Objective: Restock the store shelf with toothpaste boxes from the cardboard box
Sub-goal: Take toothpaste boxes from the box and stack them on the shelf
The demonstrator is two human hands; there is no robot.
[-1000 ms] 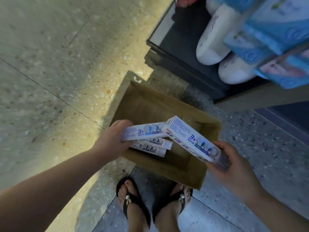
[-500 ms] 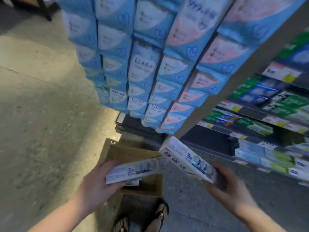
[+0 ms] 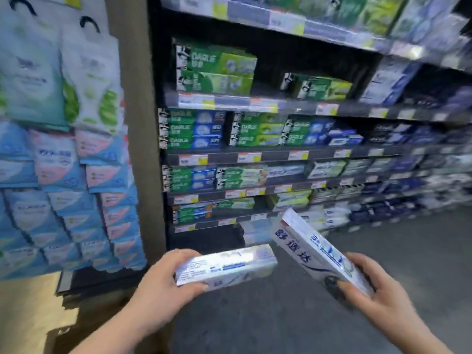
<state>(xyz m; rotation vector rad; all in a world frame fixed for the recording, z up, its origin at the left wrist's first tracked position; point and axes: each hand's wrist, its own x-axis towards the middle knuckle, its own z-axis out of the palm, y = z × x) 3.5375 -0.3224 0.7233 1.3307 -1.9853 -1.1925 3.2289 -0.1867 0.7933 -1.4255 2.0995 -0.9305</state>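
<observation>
My left hand [image 3: 166, 279] grips a white toothpaste box [image 3: 229, 265] by its left end, held level in front of the shelves. A second white and blue toothpaste box [image 3: 314, 249] is tilted up to the left in my right hand [image 3: 375, 290], which holds its lower right end. Both boxes hover before the lowest rows of the store shelf [image 3: 255, 157], which is stacked with green, blue and white toothpaste boxes. A dark gap [image 3: 204, 238] lies on the bottom level behind the left box. A corner of the cardboard box [image 3: 84, 325] shows at the bottom left.
A brown upright post [image 3: 138, 149] separates the shelf from a display of blue and pink tissue packs [image 3: 63, 200] on the left. Grey floor [image 3: 383, 246] stretches along the shelf base to the right.
The view has swung up from the cardboard box on the floor to the shelf front. Both hands have come up with their toothpaste boxes, and the shelves now fill the view.
</observation>
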